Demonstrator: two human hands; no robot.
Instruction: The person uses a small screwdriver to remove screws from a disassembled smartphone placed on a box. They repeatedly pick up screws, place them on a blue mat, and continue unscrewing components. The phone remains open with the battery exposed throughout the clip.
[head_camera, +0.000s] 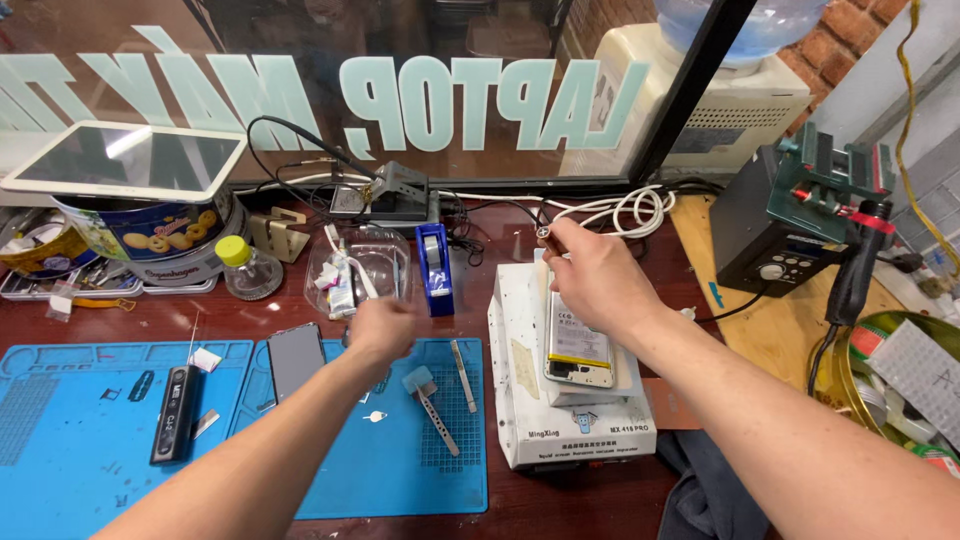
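Hands over a cluttered desk (590, 500) of dark red wood. Right hand (598, 275) raised above the white heating-plate machine (560, 400) near the desk's middle, thumb and forefinger pinched together on a tiny round part (543, 232), too small to identify; remaining fingers loosely curled. Directly beneath that hand, an opened phone (578, 358) lying back-up on the machine's top plate, internals and a yellow strip exposed. Left hand (382, 327) blurred by motion, hovering above the upper edge of the blue work mat (330, 470); whether its fingers are apart or closed cannot be told, and nothing visible in its grasp. Just beyond the left hand, a clear plastic dish (385, 255) holding small tubes, and beside it a blue tape dispenser (434, 270). On the mat below the left hand, a dark phone screen (296, 357), a small scraper tool (432, 405) and a metal spudger (463, 374). Towards the desk's left edge, a second blue mat (70, 440) bearing a black bar-shaped device (173, 412); behind it a round biscuit tin (150, 235) with a white tablet (128, 160) resting on top, and a small yellow-capped bottle (244, 268). Along the far edge, coiled white cable (630, 210). At the right edge, a black hot-air station (765, 225).
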